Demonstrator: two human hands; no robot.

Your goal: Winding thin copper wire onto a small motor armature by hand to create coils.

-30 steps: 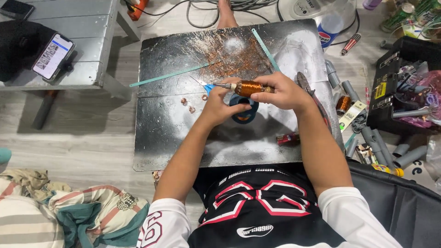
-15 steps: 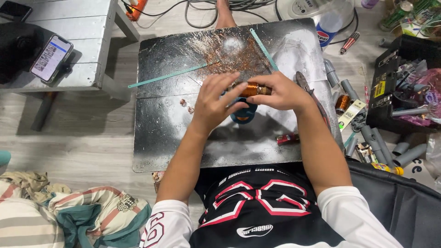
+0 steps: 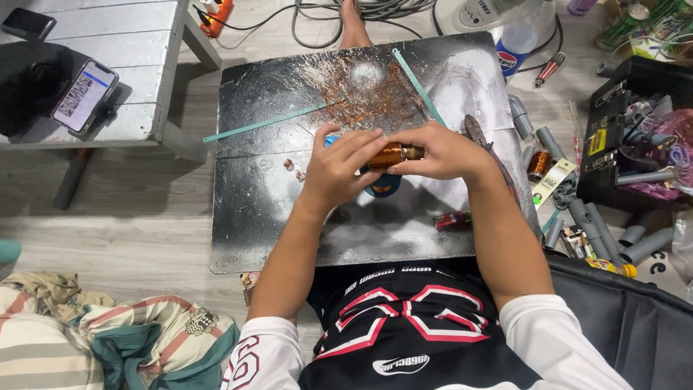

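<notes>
While both hands pinch the copper coil (image 3: 392, 154), left hand (image 3: 339, 167) and right hand (image 3: 442, 152) should press evenly, keeping it steady above the metal sheet (image 3: 274, 195).

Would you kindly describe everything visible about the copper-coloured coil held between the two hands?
The copper wire coil is a small, shiny, orange-brown winding, apparently on a core with a darker end at its right. It lies level, held above the scratched metal sheet. The left hand covers its left end; the right hand grips its right end. A blue tape roll sits beneath it.

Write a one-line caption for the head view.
Left hand and right hand grip a copper wire coil over a scuffed metal sheet.
</notes>
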